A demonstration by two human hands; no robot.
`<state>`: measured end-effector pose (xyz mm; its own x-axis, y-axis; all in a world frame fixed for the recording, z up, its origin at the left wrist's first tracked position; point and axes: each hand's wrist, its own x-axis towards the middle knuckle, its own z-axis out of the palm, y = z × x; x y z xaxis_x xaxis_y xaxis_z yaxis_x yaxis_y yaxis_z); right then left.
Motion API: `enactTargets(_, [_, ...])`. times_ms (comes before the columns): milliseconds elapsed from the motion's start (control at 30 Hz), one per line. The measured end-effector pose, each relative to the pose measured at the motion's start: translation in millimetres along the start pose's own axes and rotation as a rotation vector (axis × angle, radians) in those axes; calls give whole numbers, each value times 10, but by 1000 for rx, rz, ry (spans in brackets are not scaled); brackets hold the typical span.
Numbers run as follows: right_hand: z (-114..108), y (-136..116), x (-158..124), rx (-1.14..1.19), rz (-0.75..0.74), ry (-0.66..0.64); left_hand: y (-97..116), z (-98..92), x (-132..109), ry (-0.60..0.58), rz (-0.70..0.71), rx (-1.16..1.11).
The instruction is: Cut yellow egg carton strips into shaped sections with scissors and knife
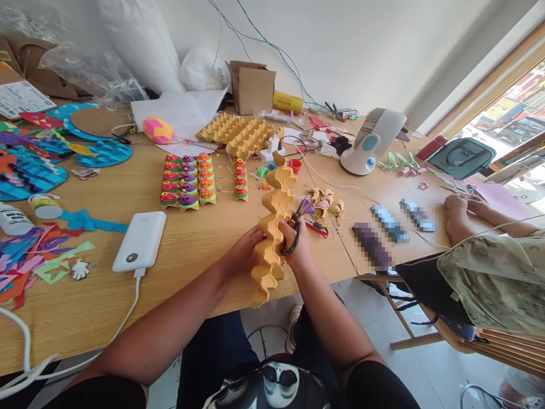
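Note:
A strip of yellow egg carton [272, 227] stands on edge between my hands, at the table's front edge. My left hand [243, 250] is closed on its left side, the fingertips partly hidden behind the carton. In my right hand [299, 241] is a pair of scissors with black handles [292, 245], held against the carton's right side; the blades point up and away. Just beyond lie a red utility knife [317, 228] and a small heap of carton scraps [326, 204]. Painted caterpillar strips [188, 182] stand farther left, with one more strip [240, 180] apart from them.
Uncut egg cartons [236, 133] lie at the back near a cardboard box [254, 88]. A white fan [372, 142] stands right of them. A power bank [139, 241] with its cable and paper scraps [38, 258] occupy the left. Another person's hands [462, 213] rest at the right.

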<state>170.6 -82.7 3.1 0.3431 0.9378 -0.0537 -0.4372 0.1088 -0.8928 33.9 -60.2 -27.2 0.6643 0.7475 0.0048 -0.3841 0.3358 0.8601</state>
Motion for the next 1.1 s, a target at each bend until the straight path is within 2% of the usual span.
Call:
enactTargets(233, [11, 16, 93, -414, -207, 18, 86, 65, -42, -40, -12, -89])
enactTargets(367, [-77, 4, 152, -633, -222, -3, 86, 41, -38, 26, -8, -110])
enactTargets(467, [-237, -101, 146, -761, -195, -42, 134, -15, -41, 59, -54, -161])
enactTargets(567, [-471, -279, 91, -1100, -176, -65, 205, -67, -46, 47, -115, -243])
enactTargets(700, [-740, -448, -29, -1400, -128, -99, 264, -103, -29, 213, 20, -283])
enactTargets(867, [-906, -455, -184, -1418, -94, -122, 337, -176, -35, 368, 118, -183])
enactTargets(1033, [-1085, -495, -230, -1364, -86, -87, 441, -252, -57, 400, 152, -12])
enactTargets(1100, [-1125, -513, -220, -1248, -94, -77, 429, -244, -58, 409, 130, -20])
